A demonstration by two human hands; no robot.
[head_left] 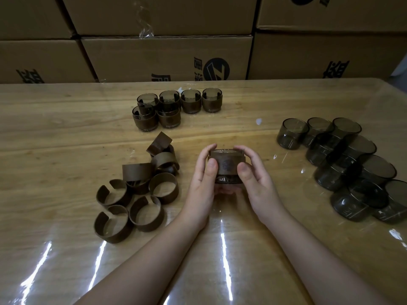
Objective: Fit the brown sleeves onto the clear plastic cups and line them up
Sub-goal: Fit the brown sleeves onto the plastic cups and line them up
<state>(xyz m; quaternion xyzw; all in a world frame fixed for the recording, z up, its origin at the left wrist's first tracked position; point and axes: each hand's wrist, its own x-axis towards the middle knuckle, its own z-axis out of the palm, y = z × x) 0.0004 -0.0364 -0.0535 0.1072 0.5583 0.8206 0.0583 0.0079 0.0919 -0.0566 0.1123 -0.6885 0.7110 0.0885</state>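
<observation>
While we held the cup point(226, 166) above the table point(55, 150), our left hand point(201, 179) and right hand point(255, 179) each curled fingers and thumb around its brown sleeve point(226, 167). We judged that even pressure from both thumbs, with the split edges level, would seat it squarely before we moved it to the finished cups point(178, 106).

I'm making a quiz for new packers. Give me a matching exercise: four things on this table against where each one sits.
Things:
1. loose brown sleeves
2. bare cups
3. sleeved cups
4. cup being sleeved

Places:
A. far side of the table, in rows
B. between left hand and right hand
C. heap on the left
D. cluster on the right

Pairs: 1-C, 2-D, 3-A, 4-B
</observation>
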